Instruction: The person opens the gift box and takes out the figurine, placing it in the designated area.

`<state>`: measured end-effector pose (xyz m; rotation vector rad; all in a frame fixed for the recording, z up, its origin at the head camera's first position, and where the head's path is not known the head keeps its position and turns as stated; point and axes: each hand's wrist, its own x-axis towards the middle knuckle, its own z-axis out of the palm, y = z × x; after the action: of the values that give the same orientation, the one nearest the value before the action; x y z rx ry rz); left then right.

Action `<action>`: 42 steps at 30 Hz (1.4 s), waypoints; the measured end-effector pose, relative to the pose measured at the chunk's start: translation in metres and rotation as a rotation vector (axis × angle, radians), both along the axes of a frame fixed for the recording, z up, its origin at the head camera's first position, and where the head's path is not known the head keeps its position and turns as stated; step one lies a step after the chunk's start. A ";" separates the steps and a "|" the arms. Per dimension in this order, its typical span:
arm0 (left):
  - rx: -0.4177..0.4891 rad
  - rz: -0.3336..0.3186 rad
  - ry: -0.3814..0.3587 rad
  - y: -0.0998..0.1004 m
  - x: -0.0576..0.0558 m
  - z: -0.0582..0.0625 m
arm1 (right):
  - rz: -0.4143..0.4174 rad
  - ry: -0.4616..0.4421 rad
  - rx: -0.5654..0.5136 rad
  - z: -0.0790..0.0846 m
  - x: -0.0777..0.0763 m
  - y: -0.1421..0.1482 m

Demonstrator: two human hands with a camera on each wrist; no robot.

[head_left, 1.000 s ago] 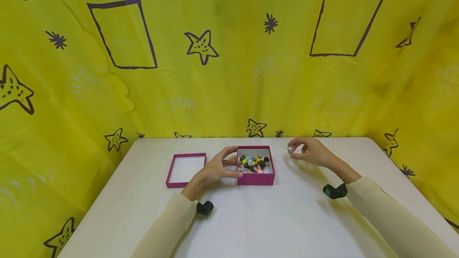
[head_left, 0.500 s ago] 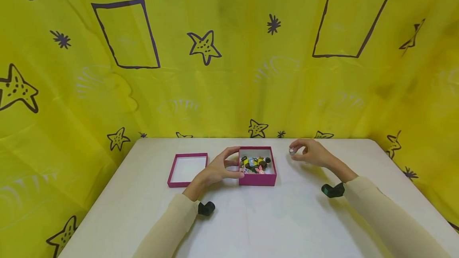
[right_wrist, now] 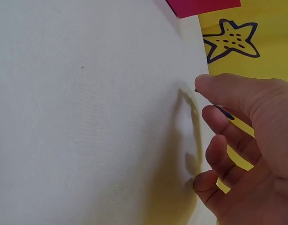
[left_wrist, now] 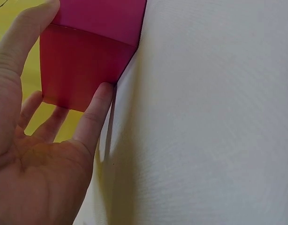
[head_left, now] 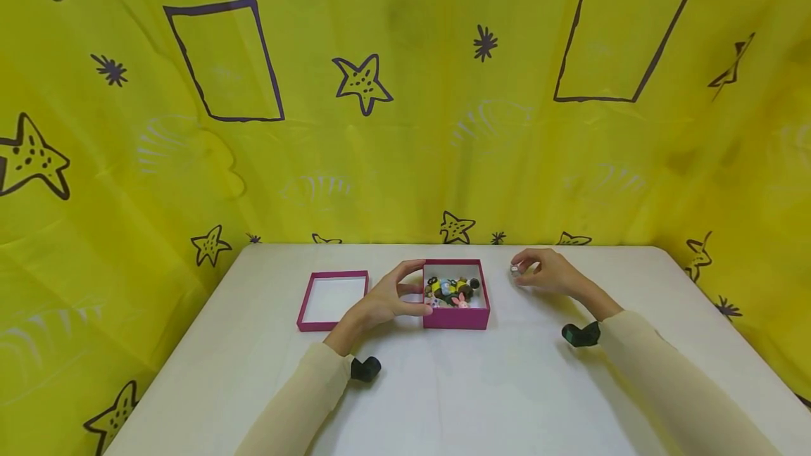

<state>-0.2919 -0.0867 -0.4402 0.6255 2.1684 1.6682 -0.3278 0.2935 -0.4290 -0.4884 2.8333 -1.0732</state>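
A magenta box [head_left: 456, 319] with a pale inside stands open on the white table, holding several small figurines [head_left: 450, 288], among them a pink rabbit [head_left: 460, 300]. My left hand [head_left: 383, 299] grips the box at its left side, thumb at the front corner and fingers toward the back; the left wrist view shows the box's side wall [left_wrist: 80, 65] between them. To the right of the box, my right hand [head_left: 548, 273] pinches a small whitish-grey figurine [head_left: 514, 269] between thumb and forefinger, low over the table. In the right wrist view that figurine is almost wholly hidden behind the thumb.
Left of the left hand lies the box's lid [head_left: 307, 301], its white inside facing up. A yellow curtain [head_left: 405, 160] with drawn starfish hangs behind the white table [head_left: 507, 385].
My right hand has come down slightly toward the table with the small figurine. The left hand stays on the box. The head view has shifted a little.
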 end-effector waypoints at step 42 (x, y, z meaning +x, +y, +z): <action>0.004 0.001 -0.008 0.000 0.000 -0.001 | 0.032 -0.090 0.009 -0.004 -0.004 0.000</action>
<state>-0.2923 -0.0868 -0.4411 0.6173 2.1603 1.6738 -0.3314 0.2935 -0.4330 -0.4702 2.7419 -1.0489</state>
